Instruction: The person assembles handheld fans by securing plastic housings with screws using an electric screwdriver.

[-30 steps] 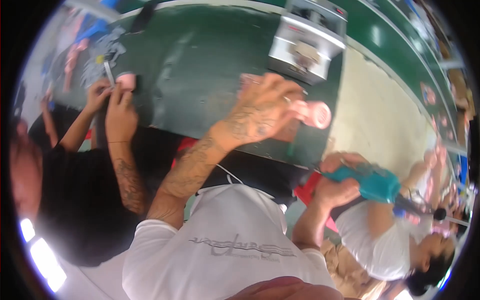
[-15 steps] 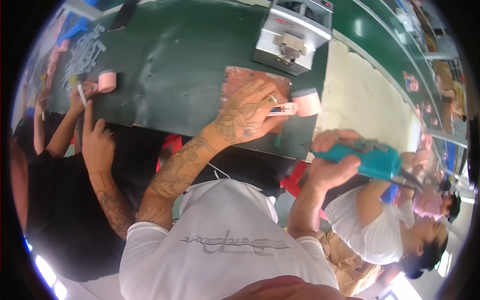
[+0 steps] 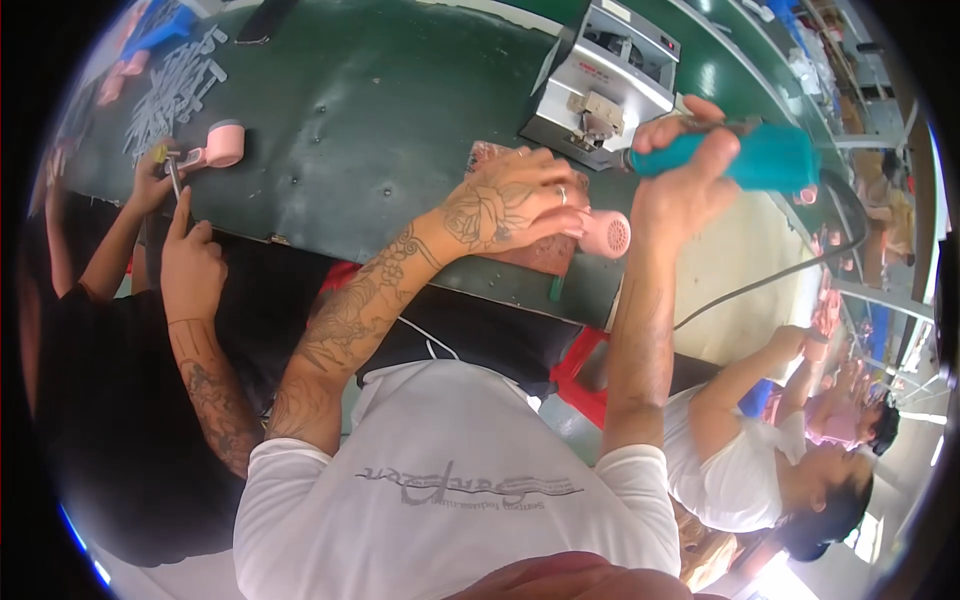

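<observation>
My left hand (image 3: pixel 520 205) is closed around the handle of a small pink hair dryer (image 3: pixel 606 234), pressing it against a worn reddish pad (image 3: pixel 540 257). Its round perforated end faces me; the handle is mostly under my fingers. In my right hand (image 3: pixel 690 180) is a teal electric screwdriver (image 3: pixel 775 158), held level with its tip pointing left. That tip is close to the front of a grey screw feeder (image 3: pixel 600 85); I cannot tell whether they touch.
On my left, a co-worker's hands (image 3: pixel 180 240) work with a thin tool at another pink dryer (image 3: pixel 225 145). Grey strips (image 3: pixel 170 100) are piled beyond. A cable (image 3: pixel 770 285) trails from my screwdriver. Another person (image 3: pixel 740 450) sits at right.
My right hand has lifted the screwdriver up and away from me to the screw feeder. My left hand has turned the hair dryer, so its perforated end now shows and its open handle is covered.
</observation>
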The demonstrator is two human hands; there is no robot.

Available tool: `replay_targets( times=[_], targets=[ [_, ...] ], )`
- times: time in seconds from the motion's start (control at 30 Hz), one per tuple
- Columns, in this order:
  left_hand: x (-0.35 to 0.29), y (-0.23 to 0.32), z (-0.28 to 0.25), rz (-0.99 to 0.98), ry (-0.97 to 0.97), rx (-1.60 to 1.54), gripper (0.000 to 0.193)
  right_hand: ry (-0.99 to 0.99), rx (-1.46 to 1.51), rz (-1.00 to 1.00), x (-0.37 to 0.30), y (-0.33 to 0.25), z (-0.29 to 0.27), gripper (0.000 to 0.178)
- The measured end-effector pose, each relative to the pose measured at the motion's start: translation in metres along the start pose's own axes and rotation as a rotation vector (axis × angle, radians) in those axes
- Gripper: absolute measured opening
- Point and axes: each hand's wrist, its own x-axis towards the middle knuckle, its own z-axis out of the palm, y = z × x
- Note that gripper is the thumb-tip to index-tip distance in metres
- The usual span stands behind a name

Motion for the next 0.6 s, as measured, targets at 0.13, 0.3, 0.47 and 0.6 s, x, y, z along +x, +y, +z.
replay_targets(
  times=[0.13, 0.3, 0.47, 0.6],
  targets=[
    [-0.007, -0.001, 0.001, -0.001, 0.053, 0.013, 0.035, -0.084, -0.041, -0.059, 0.016, 0.017, 0.019, 0.060],
    [-0.006, -0.005, 0.004, -0.040, 0.062, -0.017, 0.041, -0.116, -0.026, -0.206, 0.020, 0.037, 0.027, 0.037],
    [-0.005, -0.003, 0.003, -0.043, 0.065, -0.001, 0.041, -0.164, 0.002, -0.014, 0.014, 0.031, 0.024, 0.040],
    [-0.004, -0.006, 0.002, -0.058, 0.039, 0.011, 0.042, -0.084, 0.015, 0.040, -0.008, 0.008, 0.012, 0.045]
  ],
)
